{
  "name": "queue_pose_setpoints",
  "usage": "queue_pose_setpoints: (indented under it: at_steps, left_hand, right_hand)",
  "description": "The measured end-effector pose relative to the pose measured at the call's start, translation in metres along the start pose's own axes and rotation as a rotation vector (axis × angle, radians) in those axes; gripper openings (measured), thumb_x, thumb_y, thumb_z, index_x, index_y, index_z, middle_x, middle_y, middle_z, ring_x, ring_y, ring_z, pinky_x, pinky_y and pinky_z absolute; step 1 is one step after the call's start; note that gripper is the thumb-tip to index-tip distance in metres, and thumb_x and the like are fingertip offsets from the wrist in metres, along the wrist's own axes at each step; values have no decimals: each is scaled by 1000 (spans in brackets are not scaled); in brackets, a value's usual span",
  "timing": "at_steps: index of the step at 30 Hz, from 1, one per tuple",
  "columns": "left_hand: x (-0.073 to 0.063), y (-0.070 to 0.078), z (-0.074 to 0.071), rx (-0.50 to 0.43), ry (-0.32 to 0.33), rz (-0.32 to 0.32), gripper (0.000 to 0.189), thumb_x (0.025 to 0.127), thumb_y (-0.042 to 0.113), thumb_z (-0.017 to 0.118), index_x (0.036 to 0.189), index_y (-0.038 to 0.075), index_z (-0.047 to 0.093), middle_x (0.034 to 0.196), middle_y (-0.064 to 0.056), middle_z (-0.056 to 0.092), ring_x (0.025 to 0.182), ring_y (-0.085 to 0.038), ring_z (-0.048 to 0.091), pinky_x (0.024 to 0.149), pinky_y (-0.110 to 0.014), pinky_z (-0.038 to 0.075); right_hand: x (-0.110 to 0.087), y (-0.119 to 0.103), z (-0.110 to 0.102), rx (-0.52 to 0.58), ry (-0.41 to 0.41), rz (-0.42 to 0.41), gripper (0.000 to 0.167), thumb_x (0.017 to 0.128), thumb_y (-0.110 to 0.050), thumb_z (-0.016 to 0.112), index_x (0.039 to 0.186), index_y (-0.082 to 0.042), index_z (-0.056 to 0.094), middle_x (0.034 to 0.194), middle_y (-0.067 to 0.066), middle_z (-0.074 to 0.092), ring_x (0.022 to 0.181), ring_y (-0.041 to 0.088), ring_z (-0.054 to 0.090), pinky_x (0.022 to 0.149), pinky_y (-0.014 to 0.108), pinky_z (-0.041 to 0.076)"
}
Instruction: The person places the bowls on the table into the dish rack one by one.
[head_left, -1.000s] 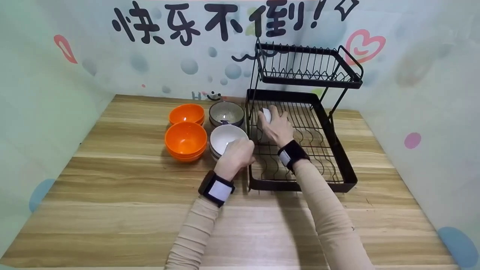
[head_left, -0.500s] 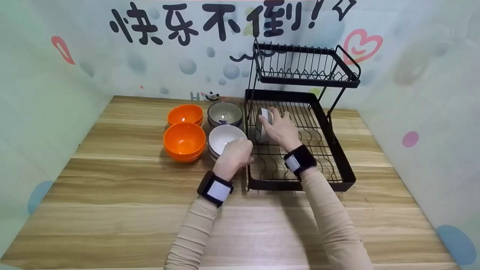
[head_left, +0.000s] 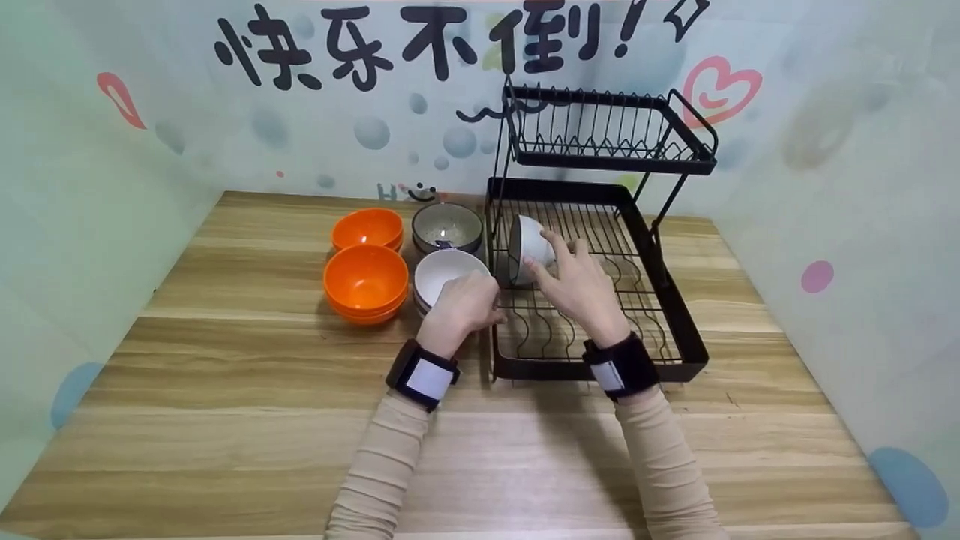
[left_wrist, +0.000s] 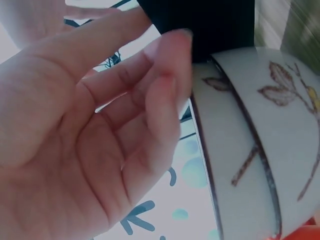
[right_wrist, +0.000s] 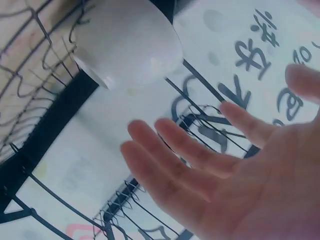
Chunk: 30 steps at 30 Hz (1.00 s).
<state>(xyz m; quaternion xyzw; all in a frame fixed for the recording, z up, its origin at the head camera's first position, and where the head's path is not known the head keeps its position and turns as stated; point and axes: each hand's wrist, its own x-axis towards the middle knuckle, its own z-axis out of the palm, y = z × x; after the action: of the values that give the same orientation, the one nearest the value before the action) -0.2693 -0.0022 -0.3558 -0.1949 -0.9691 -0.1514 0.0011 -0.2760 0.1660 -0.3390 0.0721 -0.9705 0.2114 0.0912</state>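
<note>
A white bowl (head_left: 534,247) stands on its side in the lower tier of the black dish rack (head_left: 600,371), its opening facing left. My right hand (head_left: 581,289) is just right of it; in the right wrist view its fingers (right_wrist: 175,170) are spread and apart from the bowl's rounded outside (right_wrist: 135,45). My left hand (head_left: 466,304) hovers at the right rim of the stacked white bowls (head_left: 442,271), between them and the rack. In the left wrist view its fingers (left_wrist: 162,105) hang loosely curled, holding nothing, beside the bowls' leaf-patterned outside (left_wrist: 285,125).
Two stacks of orange bowls, the front orange stack (head_left: 366,281) and the back orange stack (head_left: 367,227), stand at the left. Grey bowls (head_left: 448,225) are stacked behind the white ones. The rack's upper tier (head_left: 611,160) rises over its back part.
My right hand has let go of the bowl and drawn back toward the right and nearer to me. The bowl stays on its side in the rack. My left hand has barely moved.
</note>
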Motion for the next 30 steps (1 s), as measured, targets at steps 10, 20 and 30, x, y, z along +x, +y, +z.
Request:
queue_pose_setpoints:
  at_steps: [10,20,30]
  left_hand:
    - [-3,-6,-4,-27,39,-51,40,75,29,79,99,-1,67,103,-18,69,97,-32,65,85,-46,53]
    - [-8,-12,-5,-39,-87,-169,29,75,12,77,98,-1,67,112,-18,66,105,-36,62,93,-46,49]
    - [-1,-18,8,68,-45,-118,20,77,5,65,97,2,68,108,-15,67,101,-32,64,86,-45,52]
  right_hand:
    - [-3,1,-1,4,-16,-1,61,93,-52,49,144,-21,38,120,18,50,99,33,57,79,48,50]
    - [-4,4,-2,12,-24,-33,60,93,-50,49,144,-19,39,126,20,49,104,35,58,83,51,50]
    - [-5,5,-6,-10,-47,-42,58,94,-49,47,143,-18,40,130,21,49,109,38,57,86,56,49]
